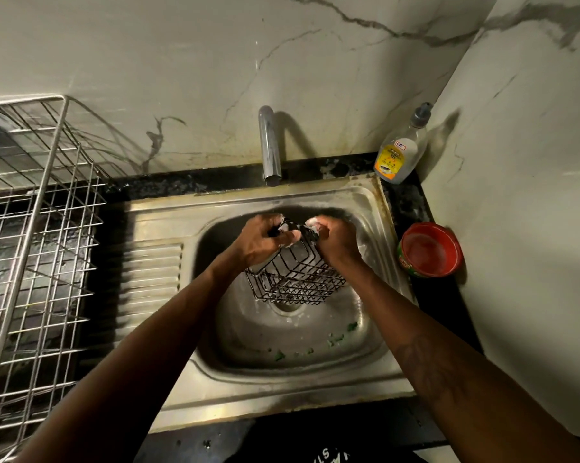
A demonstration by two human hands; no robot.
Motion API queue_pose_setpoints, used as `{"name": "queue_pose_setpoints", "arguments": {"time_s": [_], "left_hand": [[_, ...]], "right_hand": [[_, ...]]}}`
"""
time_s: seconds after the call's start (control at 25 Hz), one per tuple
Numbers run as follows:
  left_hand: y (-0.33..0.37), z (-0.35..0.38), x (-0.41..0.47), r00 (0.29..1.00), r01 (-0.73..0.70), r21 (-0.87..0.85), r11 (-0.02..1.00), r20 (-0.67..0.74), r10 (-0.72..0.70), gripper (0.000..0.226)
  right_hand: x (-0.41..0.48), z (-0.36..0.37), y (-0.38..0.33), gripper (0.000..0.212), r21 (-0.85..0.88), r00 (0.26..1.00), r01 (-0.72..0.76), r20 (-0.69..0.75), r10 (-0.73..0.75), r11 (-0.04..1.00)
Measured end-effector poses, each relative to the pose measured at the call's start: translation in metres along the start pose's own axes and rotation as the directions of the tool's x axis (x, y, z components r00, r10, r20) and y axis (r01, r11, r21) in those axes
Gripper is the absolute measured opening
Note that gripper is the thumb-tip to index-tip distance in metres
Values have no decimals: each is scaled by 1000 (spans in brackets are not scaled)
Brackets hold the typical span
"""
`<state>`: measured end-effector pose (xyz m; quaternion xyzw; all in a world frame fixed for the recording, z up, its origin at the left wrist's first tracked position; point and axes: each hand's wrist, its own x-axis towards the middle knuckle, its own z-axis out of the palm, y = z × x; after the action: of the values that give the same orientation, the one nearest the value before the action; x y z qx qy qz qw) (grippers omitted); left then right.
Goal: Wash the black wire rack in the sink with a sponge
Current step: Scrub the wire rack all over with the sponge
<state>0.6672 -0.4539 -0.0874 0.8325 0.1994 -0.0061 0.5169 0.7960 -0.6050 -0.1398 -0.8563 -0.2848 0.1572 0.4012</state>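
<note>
The black wire rack (pixel 298 279) hangs tilted over the steel sink (pixel 281 332), its lower end above the drain. My left hand (pixel 261 242) grips the rack's upper left edge, fingers curled round the wire and soapy. My right hand (pixel 335 242) is curled at the rack's upper right corner with foam on its fingertips. A sponge is not plainly visible; whatever that hand holds is hidden.
A chrome tap (pixel 270 145) stands behind the sink, not running. A dish soap bottle (pixel 402 148) and a red bowl (pixel 430 250) sit on the right counter. A steel dish rack (pixel 31 228) fills the left side. Green bits lie in the basin.
</note>
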Motion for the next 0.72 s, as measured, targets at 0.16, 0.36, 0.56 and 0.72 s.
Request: {"name": "queue_pose_setpoints", "arguments": {"time_s": [0.16,0.36,0.56,0.72], "left_hand": [[9,6,6,990,-99,119,988,115,85,33],[28,2,-4,947,-296,378,877,237,218,33],[-3,-7,-25,947,-287,658,696,305,102,24],[-45,0,-39,945,-226,780,584,321,-63,24]], "right_hand": [[-4,-3,8,42,-60,975,154,170,-142,986],[-16,-13,11,41,-94,956,241,191,-220,966],[-40,10,8,14,-214,945,298,207,-255,930],[-55,26,14,33,-259,953,215,268,-144,942]]}}
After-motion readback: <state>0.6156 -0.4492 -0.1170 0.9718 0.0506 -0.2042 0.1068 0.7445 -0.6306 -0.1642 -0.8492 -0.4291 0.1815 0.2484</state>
